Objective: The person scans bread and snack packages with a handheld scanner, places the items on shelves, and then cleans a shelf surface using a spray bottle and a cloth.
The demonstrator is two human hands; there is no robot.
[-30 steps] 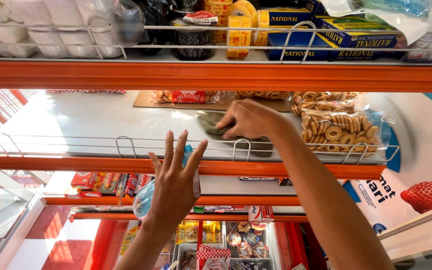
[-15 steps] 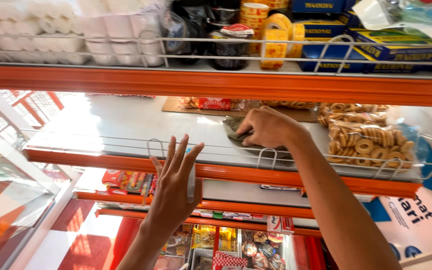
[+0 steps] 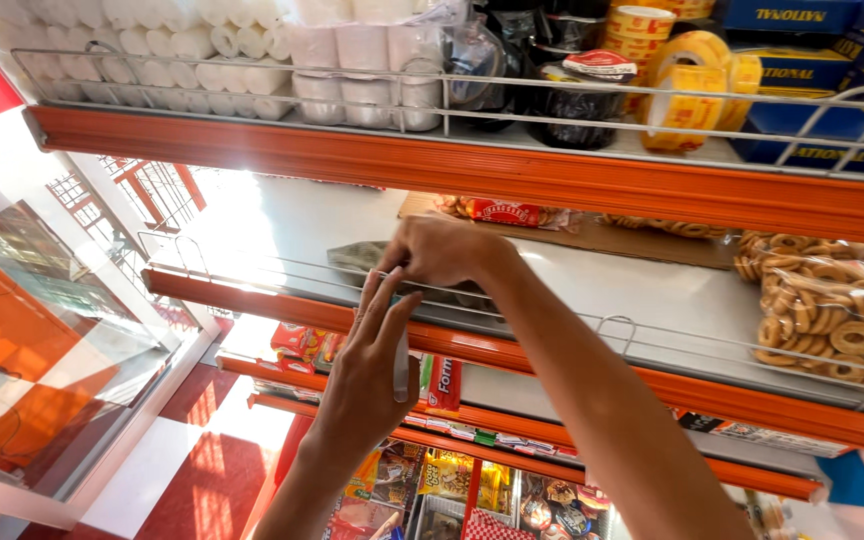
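Note:
My right hand (image 3: 442, 250) reaches over the wire rail (image 3: 242, 262) onto the pale middle shelf (image 3: 282, 225) and presses down on a dark grey cloth (image 3: 357, 257), fingers curled over it. My left hand (image 3: 372, 360) is raised just below, back toward me, with its fingers stretched up and slightly apart against the shelf's orange front edge (image 3: 252, 298). It holds nothing that I can see. A pale strip shows beside its thumb.
Bags of ring-shaped biscuits (image 3: 832, 300) and a red biscuit packet (image 3: 502, 212) lie on the same shelf to the right. The shelf above carries white paper rolls (image 3: 252, 50), tape rolls (image 3: 692, 70) and blue boxes (image 3: 812, 40). Snack packets (image 3: 442, 470) fill lower shelves. A glass pane (image 3: 32, 330) stands left.
My right hand has slid the cloth leftward along the shelf. My left hand has risen to the shelf's front edge and its fingers have drawn closer together.

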